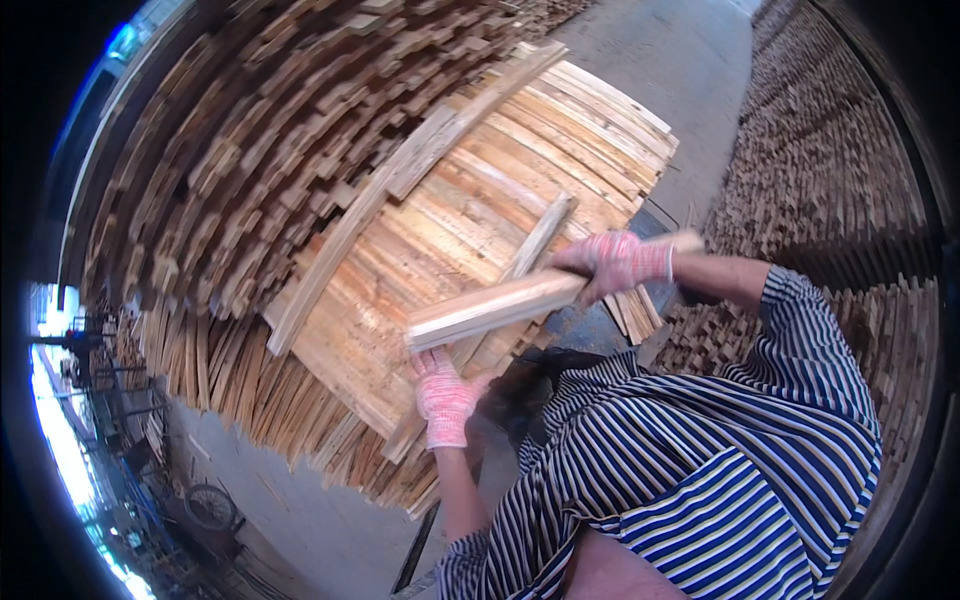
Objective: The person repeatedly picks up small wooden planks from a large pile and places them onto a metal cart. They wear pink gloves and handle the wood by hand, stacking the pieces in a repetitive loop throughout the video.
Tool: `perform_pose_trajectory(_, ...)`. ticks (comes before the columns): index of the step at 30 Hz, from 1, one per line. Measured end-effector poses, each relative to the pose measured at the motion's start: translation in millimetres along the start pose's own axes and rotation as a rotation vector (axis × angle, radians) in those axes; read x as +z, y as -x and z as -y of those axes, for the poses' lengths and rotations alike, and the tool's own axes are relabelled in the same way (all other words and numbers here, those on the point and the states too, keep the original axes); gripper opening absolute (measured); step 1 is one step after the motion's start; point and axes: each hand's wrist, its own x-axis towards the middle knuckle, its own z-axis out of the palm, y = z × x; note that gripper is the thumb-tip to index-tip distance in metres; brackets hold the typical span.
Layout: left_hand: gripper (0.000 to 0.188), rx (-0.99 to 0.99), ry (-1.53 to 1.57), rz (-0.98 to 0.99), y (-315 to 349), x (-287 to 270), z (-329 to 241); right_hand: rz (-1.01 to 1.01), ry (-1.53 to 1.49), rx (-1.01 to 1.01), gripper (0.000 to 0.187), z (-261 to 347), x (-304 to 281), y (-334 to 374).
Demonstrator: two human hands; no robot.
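Observation:
My right hand (615, 265), in a pink-and-white knitted glove, is wrapped round a short stack of wooden boards (500, 308). The boards lie slantwise above the pile, and their right end is smeared by motion. My left hand (447, 398), gloved alike, is beside the boards' left end with its thumb spread away and its fingers pointing up at the lower edge. Whether those fingertips press on the wood I cannot tell. Beneath is a broad layer of pale planks (440, 245) laid side by side. A loose greyish stick (540, 238) lies across them behind my right hand.
Long wooden strips (350, 225) run along the far left side of the pile. High stacks of sawn wood (250, 110) rise behind it, and more stacks (820, 150) stand at the right. A grey floor (680, 60) runs between. A wheel (210, 508) is at lower left.

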Motion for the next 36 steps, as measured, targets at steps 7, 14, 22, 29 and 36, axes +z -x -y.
perform_pose_trajectory(7,0.079,0.073,0.136,-0.086,-31.8,16.0,-20.3,-0.198,0.514,-0.215,0.050,-195.8,-53.2,6.6)
perform_pose_trajectory(14,0.071,0.033,0.038,-0.078,-55.8,-5.3,-21.7,-0.267,0.667,-0.336,0.045,-264.5,-76.4,-41.6)
perform_pose_trajectory(22,0.071,0.045,0.016,-0.080,-50.7,-4.9,-29.5,-0.226,0.684,-0.214,0.054,-273.2,-79.6,-32.2)
perform_pose_trajectory(29,0.070,0.008,0.031,-0.053,-52.6,-5.1,-32.0,-0.302,0.722,-0.138,0.067,-298.3,-86.9,-30.0)
perform_pose_trajectory(36,0.063,-0.055,0.131,-0.104,-51.4,8.8,-27.4,-0.233,0.543,-0.132,0.078,-279.6,-93.2,-43.5)
